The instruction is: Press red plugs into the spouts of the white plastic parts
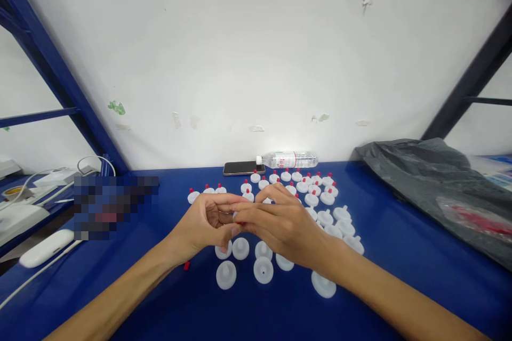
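My left hand (pixel 206 221) and my right hand (pixel 284 221) meet fingertip to fingertip above the blue table. Both are closed in a pinch, and a speck of red, looking like a small red cap (pixel 240 222), shows between the fingertips. What else the left fingers hold is hidden. Under and in front of the hands lie several white round plastic pieces without caps, such as one disc with a stem (pixel 226 275) and one with a hole facing up (pixel 263 270). Behind the hands stand several similar white pieces with red caps (pixel 312 198). A loose red cap (pixel 186 266) lies left.
At the back lie a phone (pixel 242 168) and a clear plastic bottle (pixel 294 159) on its side. A dark grey plastic bag (pixel 408 170) covers the right side, with a clear packet of red pieces (pixel 476 219) on it. White cables and a white device (pixel 47 248) lie left.
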`<state>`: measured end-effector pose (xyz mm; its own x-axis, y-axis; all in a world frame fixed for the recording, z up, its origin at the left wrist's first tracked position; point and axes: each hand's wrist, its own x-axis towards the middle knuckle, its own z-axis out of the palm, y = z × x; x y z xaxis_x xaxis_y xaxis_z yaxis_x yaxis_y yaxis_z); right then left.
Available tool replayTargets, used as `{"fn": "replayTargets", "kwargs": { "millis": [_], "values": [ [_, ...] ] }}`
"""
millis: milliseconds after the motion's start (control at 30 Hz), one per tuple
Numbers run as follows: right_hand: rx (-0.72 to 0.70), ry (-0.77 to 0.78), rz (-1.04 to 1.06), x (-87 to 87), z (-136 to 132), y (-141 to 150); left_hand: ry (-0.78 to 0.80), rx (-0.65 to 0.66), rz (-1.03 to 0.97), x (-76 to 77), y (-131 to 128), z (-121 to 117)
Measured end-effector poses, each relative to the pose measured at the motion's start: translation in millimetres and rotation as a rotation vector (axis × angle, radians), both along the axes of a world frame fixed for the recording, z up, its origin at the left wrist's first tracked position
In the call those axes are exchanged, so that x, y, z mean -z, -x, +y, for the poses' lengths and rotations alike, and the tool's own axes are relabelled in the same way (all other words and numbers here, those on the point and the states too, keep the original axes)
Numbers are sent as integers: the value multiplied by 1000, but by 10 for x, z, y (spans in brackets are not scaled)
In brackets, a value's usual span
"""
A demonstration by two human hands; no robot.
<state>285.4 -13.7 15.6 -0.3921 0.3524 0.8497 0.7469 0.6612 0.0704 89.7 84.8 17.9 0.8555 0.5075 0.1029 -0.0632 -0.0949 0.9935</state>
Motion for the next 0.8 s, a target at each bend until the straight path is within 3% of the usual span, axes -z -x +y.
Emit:
{"fn": "replayTargets", "kwargs": {
  "millis": [167, 300, 500, 567, 667, 733, 800],
  "values": [
    [52, 28, -23, 26, 23, -14, -44, -37, 51, 31, -24, 22],
    [26, 127, 44, 33, 41, -48, -148, -88, 105, -42, -38, -14],
    [102, 363, 176, -24, 46, -100, -446, -349, 197, -319, 97, 79],
    [102, 456, 131, -4, 56, -103, -514, -353, 278, -450, 181, 141],
    [99, 548, 63, 74, 83, -97, -631, -248, 464, -586, 375, 201],
    [107, 597, 31, 131, 103, -94, -777, -220, 605, -562, 561, 204],
    [122, 638, 10, 165, 116, -99, -870, -277, 690, -419, 781, 176]
  ]
}}
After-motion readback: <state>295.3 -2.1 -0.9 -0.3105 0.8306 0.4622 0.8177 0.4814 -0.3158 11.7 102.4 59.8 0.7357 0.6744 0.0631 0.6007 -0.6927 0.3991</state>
